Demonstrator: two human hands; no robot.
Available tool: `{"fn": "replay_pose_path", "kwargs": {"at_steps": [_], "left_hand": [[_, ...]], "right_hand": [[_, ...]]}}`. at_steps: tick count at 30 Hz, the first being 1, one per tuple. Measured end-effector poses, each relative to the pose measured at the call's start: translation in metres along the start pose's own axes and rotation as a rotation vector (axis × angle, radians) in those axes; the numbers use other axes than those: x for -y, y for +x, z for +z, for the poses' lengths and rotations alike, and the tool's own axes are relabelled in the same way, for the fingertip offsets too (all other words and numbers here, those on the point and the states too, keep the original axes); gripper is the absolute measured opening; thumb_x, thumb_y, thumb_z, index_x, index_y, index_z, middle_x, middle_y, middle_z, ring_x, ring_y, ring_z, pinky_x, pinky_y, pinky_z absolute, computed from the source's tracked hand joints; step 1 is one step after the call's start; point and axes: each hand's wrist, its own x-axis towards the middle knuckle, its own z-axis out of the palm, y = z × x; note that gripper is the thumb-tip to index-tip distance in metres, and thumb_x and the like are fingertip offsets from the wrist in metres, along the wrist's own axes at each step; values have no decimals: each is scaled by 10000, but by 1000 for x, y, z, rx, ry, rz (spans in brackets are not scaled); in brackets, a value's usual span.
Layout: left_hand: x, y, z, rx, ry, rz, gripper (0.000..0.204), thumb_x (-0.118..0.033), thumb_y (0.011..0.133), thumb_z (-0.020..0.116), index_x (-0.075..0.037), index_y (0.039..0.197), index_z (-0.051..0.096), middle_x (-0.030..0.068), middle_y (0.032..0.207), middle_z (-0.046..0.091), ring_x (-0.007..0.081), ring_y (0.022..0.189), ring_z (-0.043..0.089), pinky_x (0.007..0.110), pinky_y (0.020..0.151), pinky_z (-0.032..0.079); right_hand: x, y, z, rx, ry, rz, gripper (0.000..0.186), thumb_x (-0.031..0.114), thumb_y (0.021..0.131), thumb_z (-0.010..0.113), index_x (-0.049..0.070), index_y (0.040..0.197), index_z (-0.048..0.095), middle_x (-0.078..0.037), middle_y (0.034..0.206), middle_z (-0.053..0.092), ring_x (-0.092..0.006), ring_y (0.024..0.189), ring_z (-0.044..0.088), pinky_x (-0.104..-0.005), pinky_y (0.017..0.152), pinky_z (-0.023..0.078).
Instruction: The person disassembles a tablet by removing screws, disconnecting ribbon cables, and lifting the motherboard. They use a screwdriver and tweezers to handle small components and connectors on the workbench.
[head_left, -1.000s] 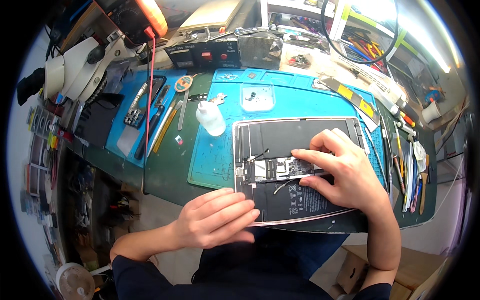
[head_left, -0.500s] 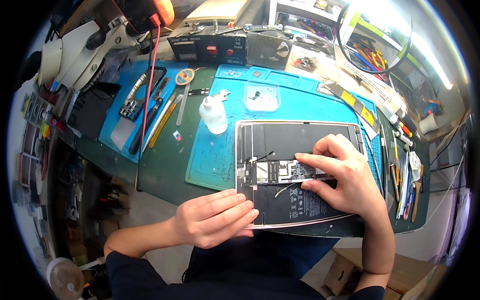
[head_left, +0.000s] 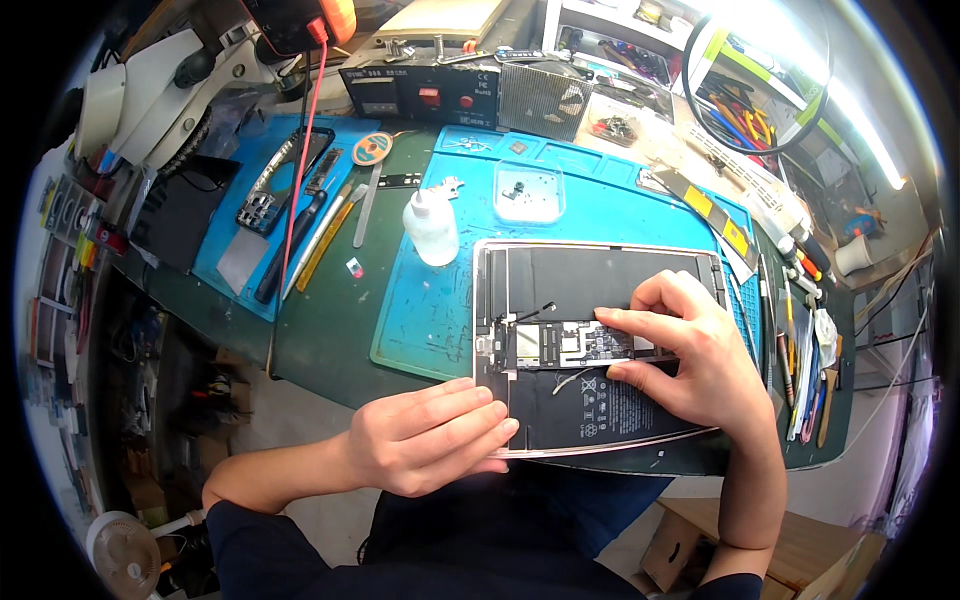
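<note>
Across the middle of the frame, one dark green, curved-edged worktop (head_left: 330,310). On it, centre to upper right, one large bright-blue work mat (head_left: 430,320) with moulded compartments. Overlapping its lower edge, just right of centre, one opened flat tablet (head_left: 570,280) with a thin pale rim and two broad black battery panels (head_left: 545,415), one above and one below the middle. At left, one smaller blue mat (head_left: 225,225). At top centre, one dark rectangular box (head_left: 430,100) with two red controls on its front.

Two bare hands at the tablet. Right of centre, one right hand (head_left: 690,340), thumb and forefinger pinching the circuit board across its width, one tip at each long edge. Below centre, one left hand (head_left: 435,435), four fingers straight and pressed together, laid at the tablet's lower left corner; thumb mostly hidden, so cannot tell whether gripping.

Between the battery panels, one long, narrow black-and-silver circuit board (head_left: 580,342). Left of the tablet's top, one white, round plastic bottle (head_left: 432,235), upright. Above the tablet, one clear, square plastic dish (head_left: 545,205) holding small dark bits. Upper left of centre, one orange-rimmed round disc (head_left: 372,148). Over the lower battery panel, one short, thin white cable (head_left: 572,380).
</note>
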Motion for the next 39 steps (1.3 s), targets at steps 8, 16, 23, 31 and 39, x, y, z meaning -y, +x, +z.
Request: {"fn": "replay_pose_path", "kwargs": {"at_steps": [8,16,23,31,39], "left_hand": [[1,0,0,-3,6,9,351,-296,902,886,-62,1160,847,50,1191,779,201,1123,748,347,1007,677],[0,0,0,-18,-18,-2,352,-284,896,888,-50,1156,844,62,1188,777,212,1121,746,352,1000,680],[0,0,0,-13,-27,-9,357,-285,894,890,-46,1155,841,66,1190,774,215,1129,739,356,995,682],[0,-1,1,-15,-21,-2,358,-291,894,891,-49,1153,843,64,1185,775,213,1125,740,356,994,683],[1,-1,1,-20,-15,4,355,-297,892,895,-55,1146,845,58,1180,776,209,1111,745,352,993,683]], "right_hand": [[0,-1,4,-8,12,-2,465,221,837,908,111,1278,808,-82,1053,642,-284,987,651,-403,828,572],[1,-3,2,10,4,18,465,218,840,903,110,1282,807,-82,1076,652,-284,994,653,-403,838,573],[1,-5,3,8,14,32,462,217,841,902,111,1281,807,-85,1075,649,-286,995,647,-403,852,567],[0,-4,2,3,21,25,475,193,821,910,105,1277,809,-85,1072,647,-286,996,645,-403,854,564],[-1,-1,-1,9,4,9,478,195,818,910,111,1277,810,-80,1069,658,-289,997,651,-404,853,566]]}}
